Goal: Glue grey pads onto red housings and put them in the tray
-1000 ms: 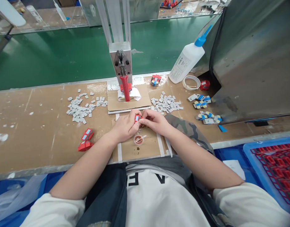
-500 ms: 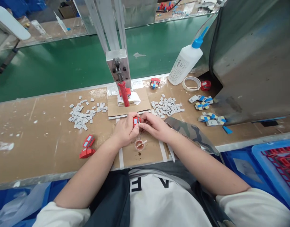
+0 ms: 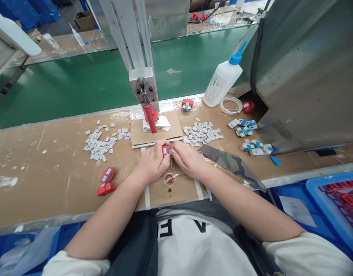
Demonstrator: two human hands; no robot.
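A small red piece with a pale face (image 3: 165, 150) is between my hands, above the front middle of the bench. My left hand (image 3: 153, 161) is closed round it from the left. From the right, the bent fingers of my right hand (image 3: 187, 158) press at its edge; whether they hold a smaller part is hidden. Just below the hands stands a small clear cup of reddish-brown liquid (image 3: 169, 179) with a white stick in it. Two red pieces (image 3: 107, 174) (image 3: 105, 189) lie to the left of my left forearm.
Piles of small grey tiles (image 3: 98, 145) (image 3: 201, 132) lie left and right of a press with a red handle (image 3: 150, 119). Behind are a white bottle (image 3: 223, 84) and a tape roll (image 3: 231, 105). Camouflage cloth (image 3: 232, 165) lies by my right forearm; a blue crate (image 3: 320, 191) is at right.
The view has shifted slightly, so the bench appears a little lower. Both hands stay around the red piece, with my right fingers slightly changed in pose.
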